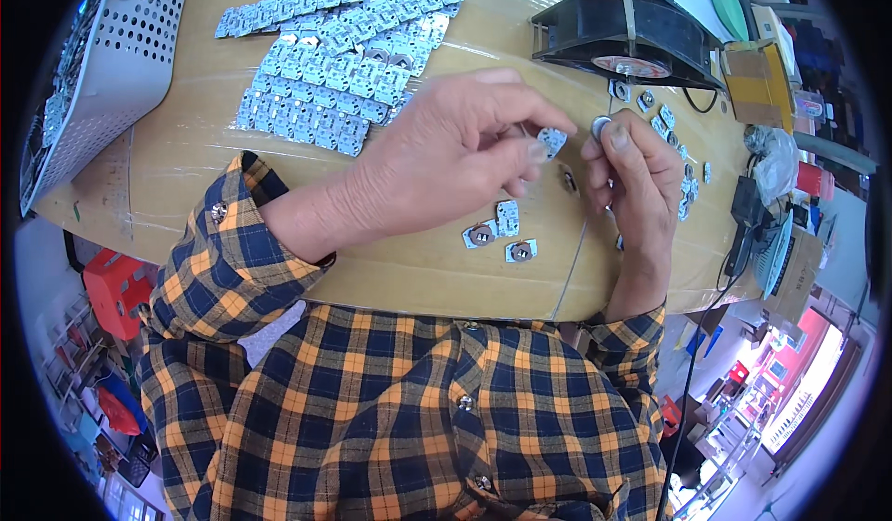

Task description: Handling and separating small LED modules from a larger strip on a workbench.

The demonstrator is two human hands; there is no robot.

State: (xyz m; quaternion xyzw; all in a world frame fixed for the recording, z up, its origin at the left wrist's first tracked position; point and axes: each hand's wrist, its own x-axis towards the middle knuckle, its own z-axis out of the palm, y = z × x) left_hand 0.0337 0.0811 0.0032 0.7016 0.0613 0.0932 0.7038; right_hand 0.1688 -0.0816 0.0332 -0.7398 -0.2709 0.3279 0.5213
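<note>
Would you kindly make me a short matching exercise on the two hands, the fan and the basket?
Things:
1. Left hand
2. Black fan
3. Right hand
4. Pale basket

States or places:
A. Pinching a round silver disc
B. At the left end of the table
C. Holding a small circuit board
D. Toward the table's far right

Pairs: 1-C, 2-D, 3-A, 4-B
</note>
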